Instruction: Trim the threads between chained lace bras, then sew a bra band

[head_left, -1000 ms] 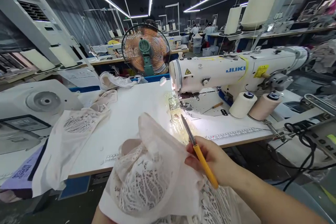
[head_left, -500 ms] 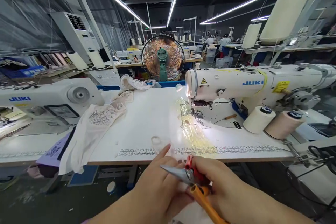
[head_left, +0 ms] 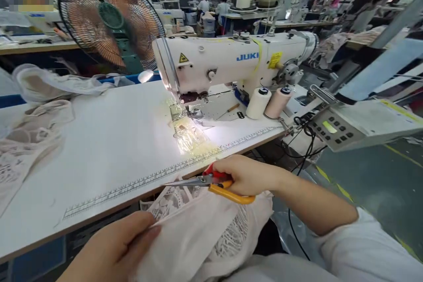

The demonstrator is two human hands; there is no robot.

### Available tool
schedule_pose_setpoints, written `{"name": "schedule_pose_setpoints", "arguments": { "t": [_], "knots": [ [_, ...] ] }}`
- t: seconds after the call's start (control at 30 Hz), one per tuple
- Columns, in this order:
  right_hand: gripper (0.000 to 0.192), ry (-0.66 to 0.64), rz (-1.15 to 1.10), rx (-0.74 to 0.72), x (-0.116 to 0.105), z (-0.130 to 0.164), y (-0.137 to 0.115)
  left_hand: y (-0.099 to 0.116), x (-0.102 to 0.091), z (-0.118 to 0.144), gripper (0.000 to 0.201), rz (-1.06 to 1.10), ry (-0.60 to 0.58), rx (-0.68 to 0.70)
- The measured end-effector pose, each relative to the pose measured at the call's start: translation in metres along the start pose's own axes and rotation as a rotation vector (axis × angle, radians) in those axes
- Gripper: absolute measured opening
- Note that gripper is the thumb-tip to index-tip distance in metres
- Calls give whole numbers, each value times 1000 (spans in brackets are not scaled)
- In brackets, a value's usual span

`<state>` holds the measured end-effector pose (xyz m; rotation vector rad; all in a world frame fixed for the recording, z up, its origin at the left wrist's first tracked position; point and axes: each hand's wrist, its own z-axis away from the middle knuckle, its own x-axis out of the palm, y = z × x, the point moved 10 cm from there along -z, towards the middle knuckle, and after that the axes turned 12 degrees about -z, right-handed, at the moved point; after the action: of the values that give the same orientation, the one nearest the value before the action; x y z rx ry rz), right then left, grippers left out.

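Left hand (head_left: 115,246) sits low by the table edge (head_left: 99,211), thumb and fingers pinching the lace fabric (head_left: 198,238) in the lap. Right hand (head_left: 244,174) is fisted round the yellow-handled snips (head_left: 211,183). Half a second back both hands were bunched together at the snips; now they're apart. The snips lie roughly level, tips pointing left over the fabric.

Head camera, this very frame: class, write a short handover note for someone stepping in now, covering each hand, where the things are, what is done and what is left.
Right hand: grip shut on the thread snips, blades pointing left over the lace fabric.
Left hand: pinching the fabric's near edge, in front of the table.
Sewing machine: lamp on, no fabric under the needle.
Done: cannot tell which threads are trimmed.
Left: probably trimming; more lace pieces lie at the table's left.
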<state>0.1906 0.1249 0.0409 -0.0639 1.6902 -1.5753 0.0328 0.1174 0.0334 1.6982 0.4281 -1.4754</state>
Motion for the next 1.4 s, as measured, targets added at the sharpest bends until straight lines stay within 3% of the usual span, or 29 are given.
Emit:
{"name": "schedule_pose_setpoints", "arguments": {
  "t": [0.03, 0.17, 0.23, 0.33, 0.5, 0.67, 1.07, 1.4],
  "knots": [
    [11, 2, 28, 7, -1, -3, 3, 1, 2, -6, 30, -85, 2, 65],
    [11, -20, 84, 9, 2, -8, -2, 25, -15, -16, 18, -265, 254, 189],
    [10, -56, 64, -19, 6, -9, -12, 45, -17, -20, 22, -212, 305, 213],
    [12, -94, 53, -61, 7, -9, -23, 64, -11, -32, 13, -53, 271, 197],
    [18, -55, 72, -95, -8, -8, -23, 45, 4, -47, 3, 338, 195, -45],
    [18, -54, 85, -116, -13, -9, -24, 30, 14, -45, 6, 647, 151, -281],
    [21, -29, 82, -205, -16, -12, -38, 16, 27, -45, 11, 950, 47, -420],
    [17, -26, 77, -208, -12, -15, -39, 9, 28, -40, 22, 966, 132, -516]
  ]
}}
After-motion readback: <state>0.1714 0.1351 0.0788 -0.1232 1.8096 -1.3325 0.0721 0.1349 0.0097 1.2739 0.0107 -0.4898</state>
